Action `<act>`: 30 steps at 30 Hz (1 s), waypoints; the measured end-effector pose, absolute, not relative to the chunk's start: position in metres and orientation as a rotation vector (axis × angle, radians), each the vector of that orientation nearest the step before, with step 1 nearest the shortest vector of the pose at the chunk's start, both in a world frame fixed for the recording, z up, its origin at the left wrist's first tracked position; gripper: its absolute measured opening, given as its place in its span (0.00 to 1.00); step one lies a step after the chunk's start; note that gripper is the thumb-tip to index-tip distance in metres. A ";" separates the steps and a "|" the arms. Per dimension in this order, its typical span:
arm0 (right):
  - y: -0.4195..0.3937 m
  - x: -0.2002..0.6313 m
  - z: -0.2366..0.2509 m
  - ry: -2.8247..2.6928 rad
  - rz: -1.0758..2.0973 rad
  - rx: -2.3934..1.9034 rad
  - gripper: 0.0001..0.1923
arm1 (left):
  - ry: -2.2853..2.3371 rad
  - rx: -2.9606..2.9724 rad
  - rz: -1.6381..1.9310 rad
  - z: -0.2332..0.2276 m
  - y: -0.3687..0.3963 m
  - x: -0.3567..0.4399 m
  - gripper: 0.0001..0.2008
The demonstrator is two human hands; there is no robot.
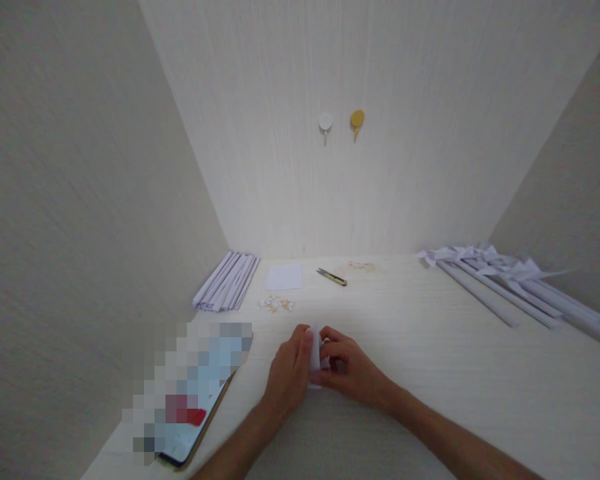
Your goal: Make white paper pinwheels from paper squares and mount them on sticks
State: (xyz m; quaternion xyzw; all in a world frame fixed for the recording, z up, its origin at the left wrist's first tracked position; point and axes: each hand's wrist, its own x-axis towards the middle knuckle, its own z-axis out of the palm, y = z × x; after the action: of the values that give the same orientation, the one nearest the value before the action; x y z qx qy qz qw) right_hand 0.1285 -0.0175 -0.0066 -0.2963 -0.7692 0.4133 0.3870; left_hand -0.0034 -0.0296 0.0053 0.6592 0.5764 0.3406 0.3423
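Note:
Close to me at the middle of the table, a small folded piece of white paper (315,353) stands between my two hands. My left hand (291,367) grips its left side, the thumb lying along the paper. From the right, my right hand (350,367) pinches the paper with thumb and curled fingers. Part of the paper is hidden behind the fingers. Beyond the hands lie small thread snips (333,277), a flat white paper sheet (283,277) and a little pile of pale rubber bands (277,304).
Rolled white paper strips (227,281) lie stacked at the back left. Long paper sticks with frilled ends (500,287) lie at the right. A phone (205,393), partly blurred, rests at the left. Two hooks, white (325,122) and yellow (357,120), are on the back wall (300,193).

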 end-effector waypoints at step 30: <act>-0.002 0.134 -0.012 -1.196 1.336 -0.877 0.11 | 1.209 1.773 0.768 0.005 -0.026 -0.004 0.16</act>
State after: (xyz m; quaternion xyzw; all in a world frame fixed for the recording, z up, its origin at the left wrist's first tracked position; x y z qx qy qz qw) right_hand 0.1338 -0.0021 -0.0122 -0.3692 -0.5034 0.5626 0.5421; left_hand -0.0043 -0.0261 0.0048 0.7068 0.4820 0.3062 0.4176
